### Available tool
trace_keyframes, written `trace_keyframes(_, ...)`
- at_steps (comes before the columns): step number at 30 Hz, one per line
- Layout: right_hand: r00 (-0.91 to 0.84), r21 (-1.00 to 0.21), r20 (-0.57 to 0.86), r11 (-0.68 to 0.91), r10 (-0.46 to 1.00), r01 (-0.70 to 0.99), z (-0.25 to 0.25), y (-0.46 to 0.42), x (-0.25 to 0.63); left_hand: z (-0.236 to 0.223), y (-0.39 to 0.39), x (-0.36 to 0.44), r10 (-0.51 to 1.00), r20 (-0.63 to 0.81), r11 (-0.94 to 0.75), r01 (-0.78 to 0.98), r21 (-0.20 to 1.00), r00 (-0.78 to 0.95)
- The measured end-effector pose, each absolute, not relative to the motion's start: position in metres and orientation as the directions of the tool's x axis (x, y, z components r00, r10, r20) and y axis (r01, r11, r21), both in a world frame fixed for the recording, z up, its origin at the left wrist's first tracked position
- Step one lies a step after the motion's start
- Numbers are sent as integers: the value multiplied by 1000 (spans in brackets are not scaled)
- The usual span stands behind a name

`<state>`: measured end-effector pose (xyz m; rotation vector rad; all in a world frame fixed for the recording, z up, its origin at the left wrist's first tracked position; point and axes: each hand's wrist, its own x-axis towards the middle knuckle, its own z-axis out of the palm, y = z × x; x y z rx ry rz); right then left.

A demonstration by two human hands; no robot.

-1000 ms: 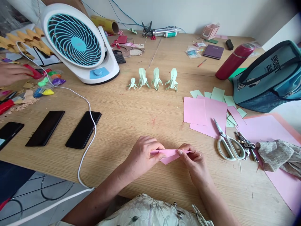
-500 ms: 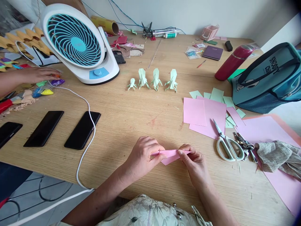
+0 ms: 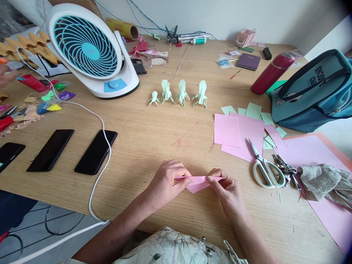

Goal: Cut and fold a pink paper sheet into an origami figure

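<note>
Left hand and right hand pinch opposite ends of pink paper, only partly folded, at the table's near side — green figures stand fully shaped, pink sheets unfolded.

Fan, bag, flask, apparently keys
</note>
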<state>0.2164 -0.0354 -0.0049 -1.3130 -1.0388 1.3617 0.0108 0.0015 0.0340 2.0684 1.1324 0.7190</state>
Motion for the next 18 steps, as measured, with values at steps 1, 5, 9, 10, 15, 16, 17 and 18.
trace_keyframes(1, 10, -979, -197, -196, 980, -62, -4, -35, 217, 34, 2, 10, 869, 129, -386, 494, 779, 477)
trace_keyframes(5, -67, -977, -208, -210, 976, -22, -2, -34, 220, 35, 5, 6, 872, 39, -302, 473, 828, 488)
trace_keyframes(9, -132, -976, -215, -215, 968, 11, -2, -34, 221, 40, 8, 6, 862, -36, -255, 494, 832, 505)
trace_keyframes(10, -139, -976, -218, -218, 966, 17, -2, -34, 221, 41, 9, 7, 857, -51, -252, 505, 826, 513)
trace_keyframes(15, -175, -976, -214, -204, 961, 70, -3, -33, 220, 51, 13, 10, 831, -112, -262, 559, 787, 545)
trace_keyframes(16, -183, -977, -209, -198, 961, 78, -4, -33, 220, 52, 13, 11, 827, -119, -264, 567, 780, 549)
trace_keyframes(17, -188, -978, -205, -193, 960, 84, -4, -33, 220, 52, 14, 11, 824, -126, -265, 573, 776, 552)
trace_keyframes(18, -190, -978, -204, -190, 960, 88, -4, -33, 220, 53, 15, 11, 822, -133, -264, 578, 772, 554)
